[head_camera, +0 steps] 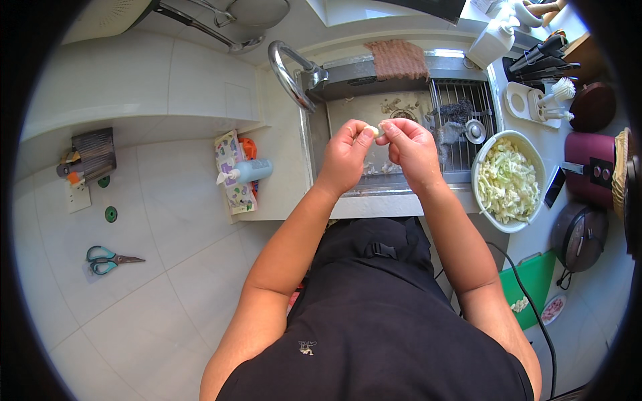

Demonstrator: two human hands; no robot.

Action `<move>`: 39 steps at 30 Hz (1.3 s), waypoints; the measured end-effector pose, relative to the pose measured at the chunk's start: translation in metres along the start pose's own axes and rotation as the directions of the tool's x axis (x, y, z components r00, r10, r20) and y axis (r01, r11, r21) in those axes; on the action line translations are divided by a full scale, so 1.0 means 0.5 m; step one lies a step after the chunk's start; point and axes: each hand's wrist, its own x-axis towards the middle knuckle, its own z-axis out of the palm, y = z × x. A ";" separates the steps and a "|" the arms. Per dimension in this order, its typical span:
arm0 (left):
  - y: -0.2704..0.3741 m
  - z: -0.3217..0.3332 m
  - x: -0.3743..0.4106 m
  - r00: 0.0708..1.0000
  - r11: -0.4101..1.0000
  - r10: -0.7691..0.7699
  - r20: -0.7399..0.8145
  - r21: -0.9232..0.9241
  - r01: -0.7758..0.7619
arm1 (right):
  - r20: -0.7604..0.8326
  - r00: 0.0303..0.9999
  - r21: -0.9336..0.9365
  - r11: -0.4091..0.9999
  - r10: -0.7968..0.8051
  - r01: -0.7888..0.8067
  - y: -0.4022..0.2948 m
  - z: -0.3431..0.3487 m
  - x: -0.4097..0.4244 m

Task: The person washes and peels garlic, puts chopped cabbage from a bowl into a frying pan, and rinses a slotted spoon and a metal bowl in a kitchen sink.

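My left hand (pixel 352 150) and my right hand (pixel 407 150) meet fingertip to fingertip above the stainless steel sink (pixel 346 108). Between my left thumb and fingers is a small pale piece, which looks like a garlic clove (pixel 371 130). The right fingertips pinch at its side, perhaps on a bit of skin, too small to tell. Below the hands, peelings and scraps lie on the sink floor and around the drain (pixel 404 116). To the right of my right hand, a white colander (pixel 476 193) of chopped cabbage (pixel 511 185) stands at the sink's edge.
A chrome faucet (pixel 288 75) arches at the sink's left. A roll-up rack (pixel 464 150) holds a scouring pad and a drain strainer (pixel 475 131). A blue pump bottle (pixel 253 171) lies left. A green cutting board (pixel 534 280) with pale pieces and a plate of meat (pixel 553 309) are at lower right.
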 end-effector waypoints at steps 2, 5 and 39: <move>-0.001 0.001 0.005 0.999 0.997 -0.040 0.002 -0.068 0.040 | -0.048 0.999 -0.013 1.000 0.002 -0.003 0.011 -0.002 0.005; -0.005 0.001 0.009 0.998 0.995 -0.058 -0.008 -0.083 0.057 | -0.117 0.977 -0.254 0.957 -0.177 0.143 0.015 0.009 0.005; 0.021 -0.007 0.003 0.932 0.770 -0.363 0.015 -0.558 0.309 | -0.078 0.996 0.077 0.996 0.049 -0.043 0.017 0.000 0.021</move>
